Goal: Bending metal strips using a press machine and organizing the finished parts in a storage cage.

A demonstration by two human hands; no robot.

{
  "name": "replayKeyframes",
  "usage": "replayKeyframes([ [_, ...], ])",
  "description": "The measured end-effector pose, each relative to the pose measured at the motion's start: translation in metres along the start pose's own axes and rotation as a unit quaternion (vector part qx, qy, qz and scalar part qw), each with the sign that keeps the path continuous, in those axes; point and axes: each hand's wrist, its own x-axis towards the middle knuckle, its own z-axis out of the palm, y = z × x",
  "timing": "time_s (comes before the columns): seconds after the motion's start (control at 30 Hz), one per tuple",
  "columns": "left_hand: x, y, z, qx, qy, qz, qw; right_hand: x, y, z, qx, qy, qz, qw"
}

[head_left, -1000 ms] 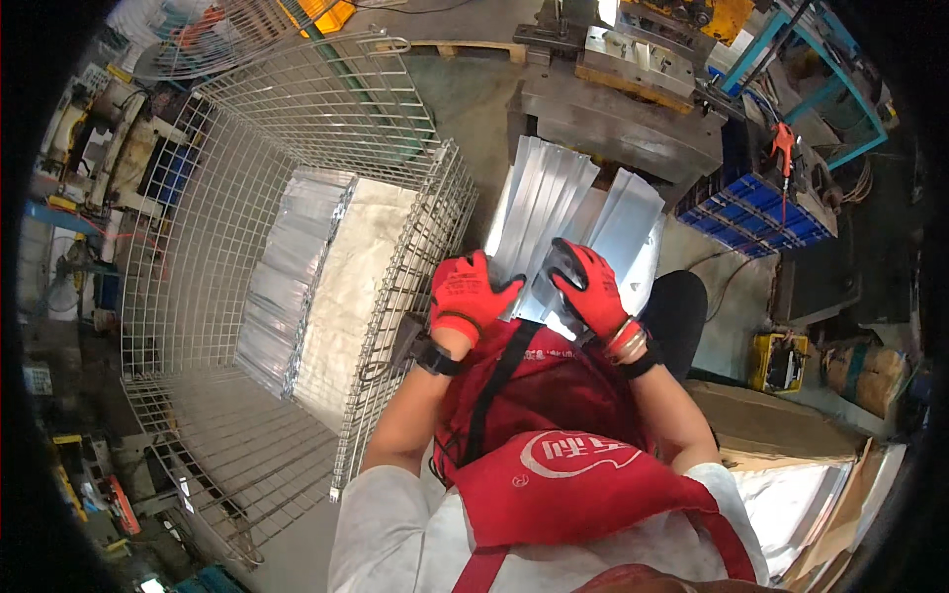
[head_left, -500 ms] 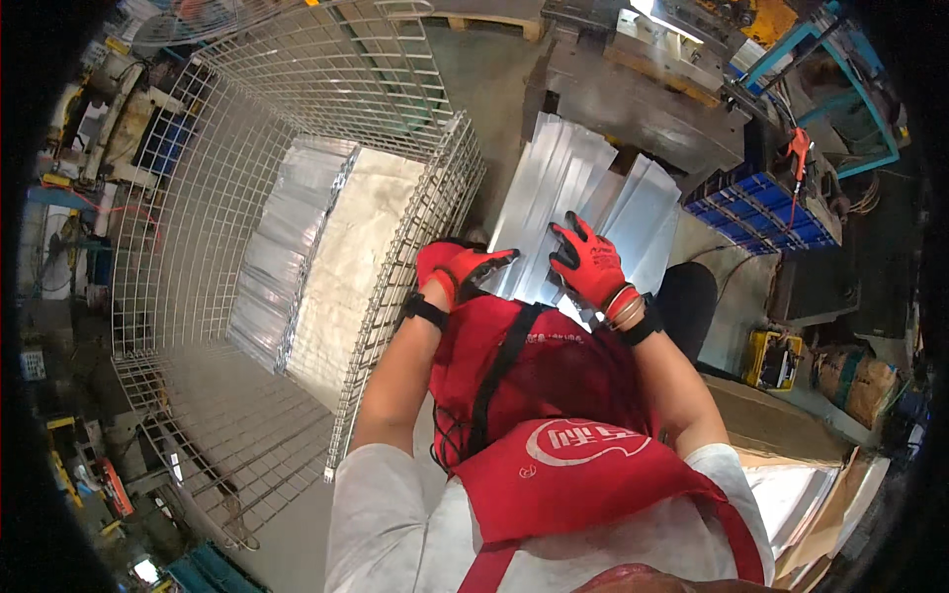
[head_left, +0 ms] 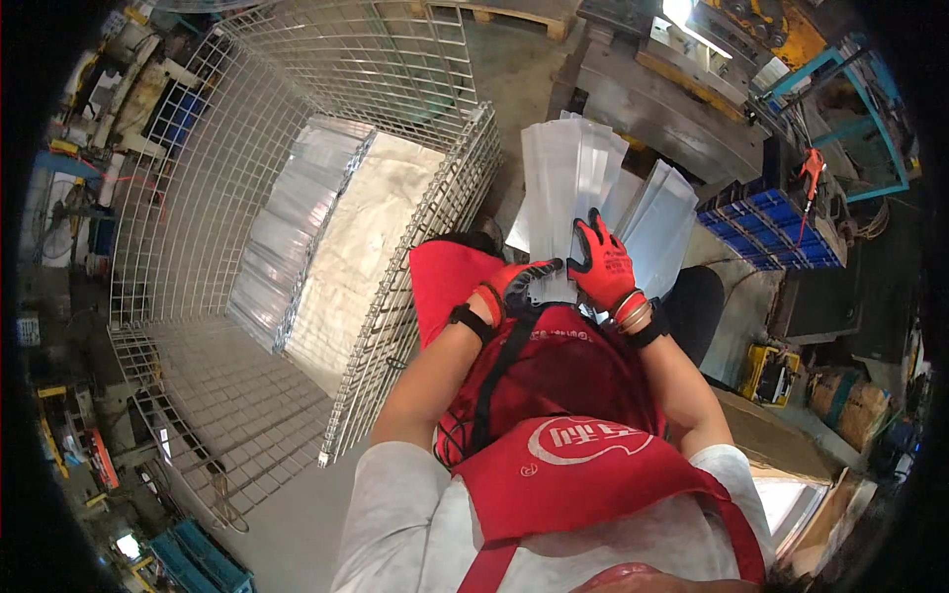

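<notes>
A bundle of thin silvery metal strips (head_left: 569, 173) stands fanned out ahead of my lap, its near ends between my hands. My left hand (head_left: 521, 285), in a red glove with a dark palm, is closed around the near left edge of the bundle. My right hand (head_left: 604, 265), gloved the same way, grips its right edge with the index finger lying up along the strips. Another pile of silvery strips (head_left: 654, 217) lies just right of the bundle. My red apron (head_left: 559, 371) covers my lap below the hands.
At my left stands a wire mesh cage (head_left: 381, 296) with stacked silvery strips (head_left: 297, 217) and a cream sheet (head_left: 361, 237) inside. A blue crate (head_left: 776, 222) with a red air gun (head_left: 812, 173) is at the right. Heavy machinery (head_left: 662, 99) stands ahead; a cardboard box (head_left: 781, 425) is behind right.
My left hand has moved right to the bundle's near end, and my right hand has closed in on its other side. The strips under my hands have shifted and stand more upright.
</notes>
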Motion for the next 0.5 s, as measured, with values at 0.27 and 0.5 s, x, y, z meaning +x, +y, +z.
replayKeyframes([
  [0.27,-0.037,0.080,-0.024,0.170,-0.025,0.040,0.984,-0.011,0.029,0.017,0.178,0.131,0.057,0.974],
  [0.5,-0.056,0.142,-0.015,0.139,0.003,-0.041,0.989,-0.026,-0.003,0.001,0.342,0.002,0.157,0.926],
])
